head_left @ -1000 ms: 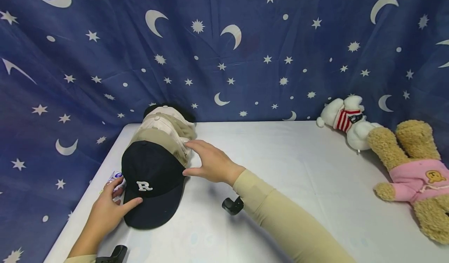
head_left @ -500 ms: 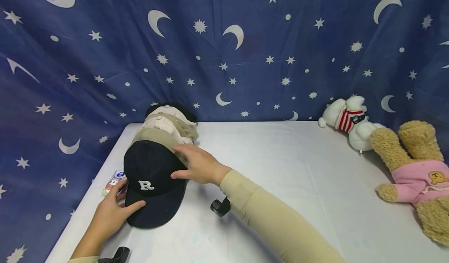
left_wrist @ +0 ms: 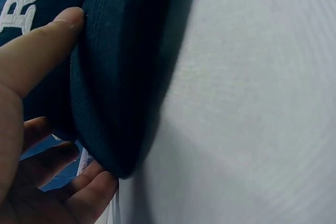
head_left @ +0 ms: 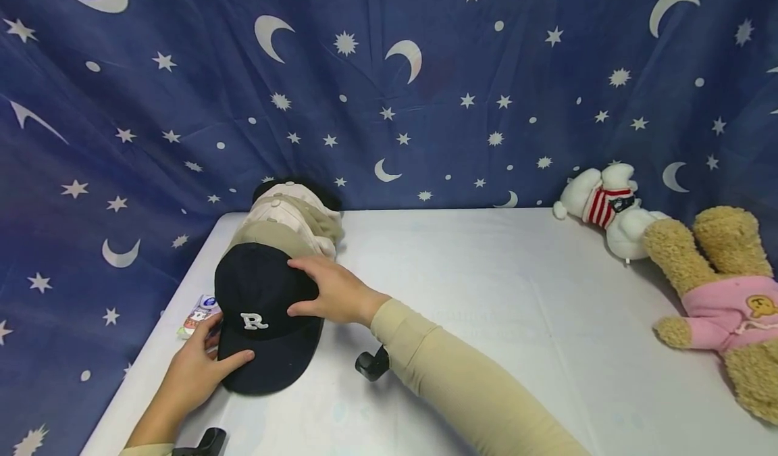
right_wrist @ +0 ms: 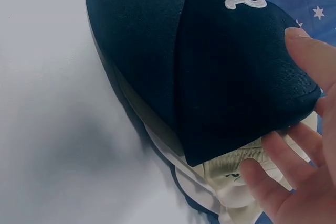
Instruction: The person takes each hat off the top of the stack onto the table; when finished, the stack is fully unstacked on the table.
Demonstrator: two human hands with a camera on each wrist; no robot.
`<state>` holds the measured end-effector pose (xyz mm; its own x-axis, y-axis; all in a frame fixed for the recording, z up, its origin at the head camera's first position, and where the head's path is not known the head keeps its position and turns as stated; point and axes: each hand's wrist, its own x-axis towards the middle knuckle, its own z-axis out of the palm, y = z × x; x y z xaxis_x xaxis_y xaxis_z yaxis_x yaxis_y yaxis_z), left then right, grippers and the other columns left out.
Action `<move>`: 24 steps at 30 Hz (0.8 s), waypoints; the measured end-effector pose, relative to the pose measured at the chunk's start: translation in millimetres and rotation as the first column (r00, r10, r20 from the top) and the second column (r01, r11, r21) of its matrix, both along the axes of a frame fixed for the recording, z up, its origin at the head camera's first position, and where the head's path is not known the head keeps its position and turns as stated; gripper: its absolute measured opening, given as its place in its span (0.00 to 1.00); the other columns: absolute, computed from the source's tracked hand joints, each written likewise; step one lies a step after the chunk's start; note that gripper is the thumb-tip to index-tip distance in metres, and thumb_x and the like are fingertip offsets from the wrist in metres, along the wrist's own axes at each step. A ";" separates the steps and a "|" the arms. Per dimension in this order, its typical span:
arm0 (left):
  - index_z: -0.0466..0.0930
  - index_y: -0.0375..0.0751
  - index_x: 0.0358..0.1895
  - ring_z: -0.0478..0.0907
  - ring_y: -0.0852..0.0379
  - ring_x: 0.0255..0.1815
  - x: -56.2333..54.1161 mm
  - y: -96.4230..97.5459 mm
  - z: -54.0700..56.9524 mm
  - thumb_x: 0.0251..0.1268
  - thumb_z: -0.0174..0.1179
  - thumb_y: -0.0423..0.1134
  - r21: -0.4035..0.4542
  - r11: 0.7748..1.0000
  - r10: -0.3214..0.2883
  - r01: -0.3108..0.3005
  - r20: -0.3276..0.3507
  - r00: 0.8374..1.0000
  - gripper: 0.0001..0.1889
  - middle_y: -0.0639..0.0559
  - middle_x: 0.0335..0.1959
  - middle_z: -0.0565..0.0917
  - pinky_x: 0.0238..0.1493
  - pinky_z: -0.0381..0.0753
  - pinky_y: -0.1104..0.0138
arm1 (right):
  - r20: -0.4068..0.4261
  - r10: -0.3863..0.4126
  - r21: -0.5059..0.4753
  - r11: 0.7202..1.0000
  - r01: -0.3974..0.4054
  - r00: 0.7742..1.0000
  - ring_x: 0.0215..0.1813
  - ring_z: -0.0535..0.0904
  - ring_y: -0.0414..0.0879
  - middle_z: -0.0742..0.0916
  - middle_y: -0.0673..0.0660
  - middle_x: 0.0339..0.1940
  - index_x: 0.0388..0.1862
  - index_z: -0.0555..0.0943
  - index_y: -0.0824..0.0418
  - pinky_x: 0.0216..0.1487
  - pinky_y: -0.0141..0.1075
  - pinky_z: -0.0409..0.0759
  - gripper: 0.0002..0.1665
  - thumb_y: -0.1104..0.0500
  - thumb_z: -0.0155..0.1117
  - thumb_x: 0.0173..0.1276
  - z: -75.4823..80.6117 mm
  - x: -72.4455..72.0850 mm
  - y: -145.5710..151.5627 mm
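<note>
A navy baseball cap with a white R on its front lies at the near end of a row of nested caps, brim toward me. My left hand holds it at the left side of the brim. In the left wrist view the thumb lies on top, and the fingers reach the brim's lower edge. At the crown's right side, my right hand has its thumb and fingers spread. In the right wrist view its fingertips are by the crown's lower edge, over a beige cap.
Behind the navy cap, beige and cream caps run back to a black one. A small colourful packet lies left of the navy cap on the white table. A white plush toy and a teddy bear in pink lie at right.
My right hand has moved left, from beside the row of caps to the crown of the navy cap. The left hand stays at the brim, its fingers closer in against the cap.
</note>
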<state>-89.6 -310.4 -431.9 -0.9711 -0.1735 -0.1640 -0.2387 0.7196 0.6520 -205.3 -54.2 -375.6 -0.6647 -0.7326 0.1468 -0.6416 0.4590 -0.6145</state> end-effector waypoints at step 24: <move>0.43 0.31 0.78 0.62 0.28 0.69 -2.0 -1.5 -2.9 0.57 0.73 0.56 0.065 0.998 -0.014 0.011 0.036 0.999 0.58 0.23 0.70 0.61 0.66 0.63 0.38 | -0.029 0.023 -0.025 0.999 -0.023 0.999 0.71 0.67 0.42 0.74 0.53 0.70 0.73 0.71 0.54 0.71 0.32 0.61 0.39 0.48 0.72 0.65 -1.1 5.4 0.3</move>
<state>-91.6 -311.9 -434.8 -0.9663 -0.1493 -0.2096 -0.2543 0.6796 0.6881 -199.8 -53.9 -376.7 -0.6430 -0.7434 0.1842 -0.6694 0.4286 -0.6068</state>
